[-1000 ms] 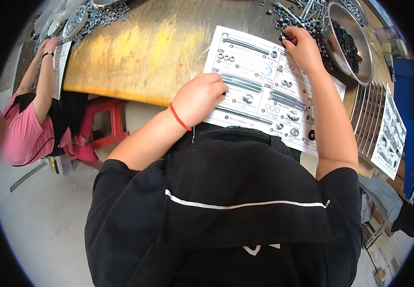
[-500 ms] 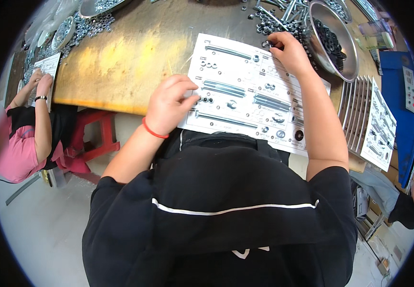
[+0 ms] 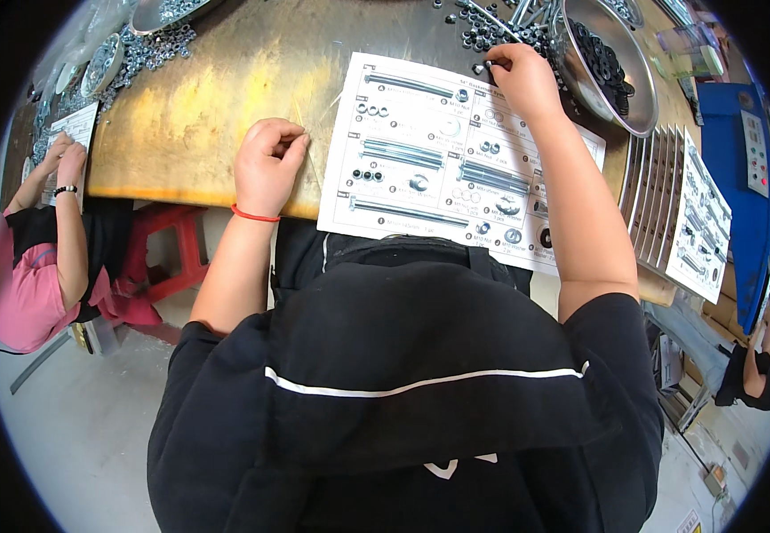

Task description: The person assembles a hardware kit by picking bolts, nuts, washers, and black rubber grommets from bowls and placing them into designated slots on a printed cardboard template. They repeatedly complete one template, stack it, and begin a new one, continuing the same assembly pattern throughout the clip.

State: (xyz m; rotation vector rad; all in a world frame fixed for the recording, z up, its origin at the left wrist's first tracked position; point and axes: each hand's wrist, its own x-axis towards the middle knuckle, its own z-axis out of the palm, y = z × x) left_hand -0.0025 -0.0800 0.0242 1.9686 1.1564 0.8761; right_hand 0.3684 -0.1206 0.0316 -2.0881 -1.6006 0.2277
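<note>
- Sheet on table; left hand just off its left edge, fingers curled in, can't tell if holding anything.
- Right hand at sheet's upper right, fingertips beside a loose nut; can't tell if pinching.
- Bowl of black parts further right.

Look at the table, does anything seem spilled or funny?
Perhaps: dark nuts lie strewn on the table beside the big metal bowl, like a spill, though they may be kept there on purpose. Nothing looks broken.
</note>
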